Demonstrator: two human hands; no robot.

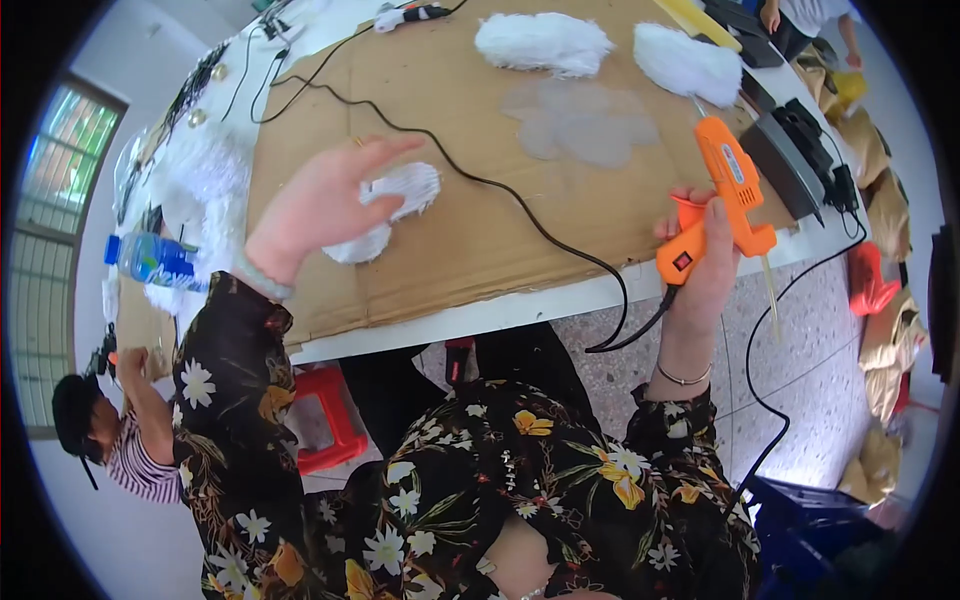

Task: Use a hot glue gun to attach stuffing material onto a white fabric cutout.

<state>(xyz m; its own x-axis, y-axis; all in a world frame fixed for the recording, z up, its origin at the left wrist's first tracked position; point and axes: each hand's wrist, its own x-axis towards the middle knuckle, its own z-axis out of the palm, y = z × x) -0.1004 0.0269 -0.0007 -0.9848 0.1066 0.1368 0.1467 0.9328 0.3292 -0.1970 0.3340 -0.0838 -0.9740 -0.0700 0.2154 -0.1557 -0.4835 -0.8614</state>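
Observation:
My right hand [705, 245] is wrapped round the handle of an orange hot glue gun [728, 165]. Its thin nozzle points away from me, and a pale glue stick [771, 295] sticks out of its back end. My left hand [325, 205], slightly blurred, is spread over a white fluffy piece [408, 188] on the cardboard and partly covers it. Whether the fingers touch that piece I cannot tell. Two more white fluffy pieces, one at the far middle [543, 44] and one at the far right [688, 64], lie beyond the hands.
Cardboard [480, 245] covers the table, with a translucent patch [585, 122] on it. The gun's black cord [520, 205] crosses it. A water bottle [155, 260] lies at the left by white fluff [205, 165]. At the right is a dark grey box [785, 160]. Other people work nearby.

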